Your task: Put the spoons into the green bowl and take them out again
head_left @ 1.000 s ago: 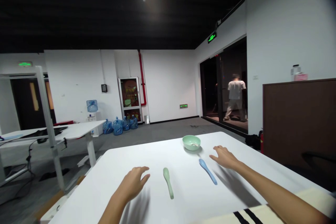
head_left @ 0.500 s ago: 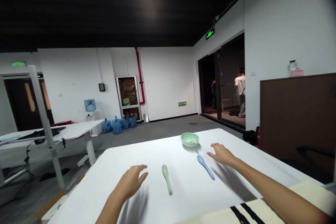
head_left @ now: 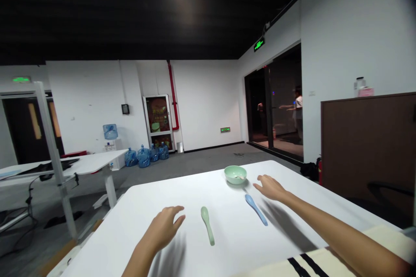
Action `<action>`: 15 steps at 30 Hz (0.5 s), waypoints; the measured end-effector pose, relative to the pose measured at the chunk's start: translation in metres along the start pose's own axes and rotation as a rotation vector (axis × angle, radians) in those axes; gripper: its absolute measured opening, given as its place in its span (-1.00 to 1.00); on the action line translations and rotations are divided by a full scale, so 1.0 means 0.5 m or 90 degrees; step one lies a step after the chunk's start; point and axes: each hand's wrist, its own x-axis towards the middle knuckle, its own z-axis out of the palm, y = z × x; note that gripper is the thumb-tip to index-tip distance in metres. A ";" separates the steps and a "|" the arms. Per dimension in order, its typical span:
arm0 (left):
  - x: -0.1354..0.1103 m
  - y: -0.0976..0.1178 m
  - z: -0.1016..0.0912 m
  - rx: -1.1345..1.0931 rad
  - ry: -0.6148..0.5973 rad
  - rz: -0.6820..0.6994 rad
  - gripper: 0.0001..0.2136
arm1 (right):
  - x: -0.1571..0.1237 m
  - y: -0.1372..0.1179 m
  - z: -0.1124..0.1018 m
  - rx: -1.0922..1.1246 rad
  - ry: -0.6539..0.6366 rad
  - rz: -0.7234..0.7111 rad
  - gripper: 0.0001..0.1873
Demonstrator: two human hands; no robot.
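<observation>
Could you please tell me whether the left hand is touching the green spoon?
Apart. The head view shows a plain strip of white table between the left hand and the green spoon.

No word or number can be read with certainty; the signs are small and blurred. A lit green sign [head_left: 259, 45] hangs high above the dark glass doors [head_left: 283, 73] on the right of the view, with pale marks on a dark panel. A second green sign [head_left: 21, 79] is fixed above the brown door [head_left: 21, 125] at the far left, its marks blurred together. Low on the white wall [head_left: 204, 99] is a third green sign [head_left: 225, 130], apparently bearing arrows. The red cabinet [head_left: 158, 114] carries yellow characters across its glazed front, too soft to make out.
</observation>
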 end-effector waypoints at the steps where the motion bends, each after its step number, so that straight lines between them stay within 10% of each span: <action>1: 0.002 -0.001 0.001 0.000 0.002 0.001 -0.52 | 0.014 -0.013 -0.006 0.003 0.002 -0.001 -0.28; 15: 0.007 0.022 -0.017 0.010 -0.004 0.013 -0.55 | 0.212 -0.155 0.002 0.021 -0.086 0.112 -0.31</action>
